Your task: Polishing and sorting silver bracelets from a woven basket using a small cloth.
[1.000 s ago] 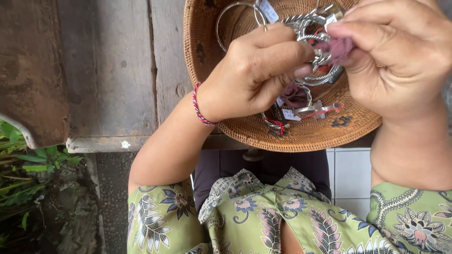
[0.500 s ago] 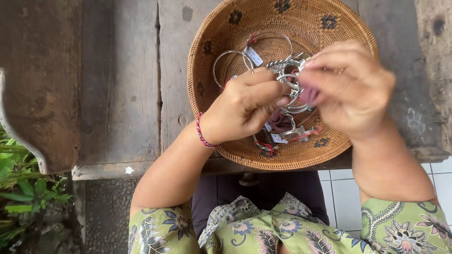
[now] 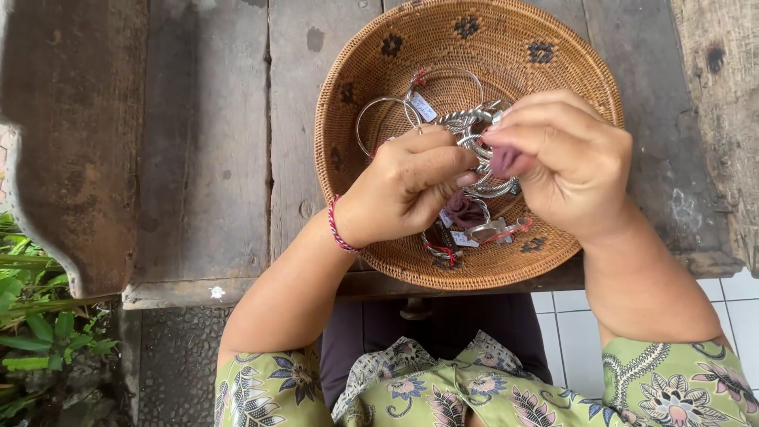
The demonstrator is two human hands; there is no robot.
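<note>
Over a round woven basket [image 3: 506, 43], my left hand [image 3: 407, 190] pinches a silver bangle [image 3: 474, 130]. A red thread bracelet circles that wrist. My right hand [image 3: 565, 162] presses a small purple cloth [image 3: 504, 160] against the same bangle. More silver bangles [image 3: 387, 107] with small paper tags lie in the basket, partly hidden under both hands. Another purple cloth [image 3: 465, 212] rests in the basket below my fingers.
The basket sits on a weathered wooden table [image 3: 205, 142] near its front edge. Green plants [image 3: 39, 324] grow at the lower left. White floor tiles [image 3: 739, 296] show at the lower right, and my green floral sleeves fill the bottom.
The view has shifted so the basket and hands sit lower and more central. Both hands keep hold of the bangle and the cloth, with slight finger movement.
</note>
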